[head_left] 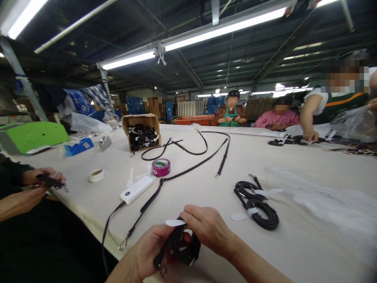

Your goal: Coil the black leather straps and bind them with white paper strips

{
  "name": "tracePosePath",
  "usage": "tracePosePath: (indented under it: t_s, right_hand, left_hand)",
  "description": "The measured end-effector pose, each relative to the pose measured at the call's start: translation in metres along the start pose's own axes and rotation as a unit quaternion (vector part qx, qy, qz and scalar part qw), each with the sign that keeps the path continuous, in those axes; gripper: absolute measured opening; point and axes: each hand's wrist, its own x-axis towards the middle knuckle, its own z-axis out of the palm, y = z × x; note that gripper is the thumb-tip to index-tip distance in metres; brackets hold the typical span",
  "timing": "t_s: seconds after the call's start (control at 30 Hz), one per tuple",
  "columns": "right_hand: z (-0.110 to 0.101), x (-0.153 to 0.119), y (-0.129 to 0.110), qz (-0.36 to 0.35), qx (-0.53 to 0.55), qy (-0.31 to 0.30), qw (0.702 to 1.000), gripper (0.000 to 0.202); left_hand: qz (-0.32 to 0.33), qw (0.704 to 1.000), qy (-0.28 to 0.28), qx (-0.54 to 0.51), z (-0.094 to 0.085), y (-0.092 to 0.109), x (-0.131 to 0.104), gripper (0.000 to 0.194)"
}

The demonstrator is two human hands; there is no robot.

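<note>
Close to the table's near edge, my left hand (149, 251) is wrapped round a coiled black strap (193, 249) that has metal clips. My right hand (206, 228) closes over the top of the same coil. A white tag (176, 223) sticks out between my two hands. Part of the coil is hidden behind my fingers. To the right lies a finished-looking figure-eight coil of black strap (265, 214) with white tags on it. An unrolled black strap (188, 169) with a metal clip stretches across the table beyond my hands.
On the white table (206, 192) are a purple tape roll (161, 168), a white power bank (138, 189), a cream tape roll (96, 175) and a blue tape dispenser (79, 146). A cardboard box (141, 131) holds straps. Clear plastic (321, 200) lies right. Several co-workers sit or stand around.
</note>
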Motion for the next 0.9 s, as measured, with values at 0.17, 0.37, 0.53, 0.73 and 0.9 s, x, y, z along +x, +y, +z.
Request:
tracePosePath:
  t_s: [0.17,0.37,0.53,0.73,0.9]
  right_hand:
    - [-0.018,0.004,0.001,-0.042,-0.04,0.0,0.998,0.025]
    - [-0.018,0.008,0.002,-0.038,-0.021,-0.017,0.999,0.018]
    - [-0.018,0.014,0.005,0.019,0.064,-0.055,0.996,0.036]
    - [-0.038,0.004,0.005,0.283,0.273,-0.074,0.917,0.031]
    - [-0.031,-0.002,-0.006,0.428,0.465,-0.15,0.761,0.018]
  left_hand:
    - [0.006,1.0,0.004,0.018,0.002,-0.004,-0.002,0.028]
    - [0.07,0.996,0.029,-0.054,0.006,-0.02,0.001,0.023]
    - [0.138,0.989,0.042,-0.029,0.003,-0.021,0.004,0.027]
    - [0.254,0.955,0.074,0.133,0.001,0.005,-0.006,0.043]
    - [0.268,0.941,0.053,0.202,0.008,0.012,-0.008,0.04]
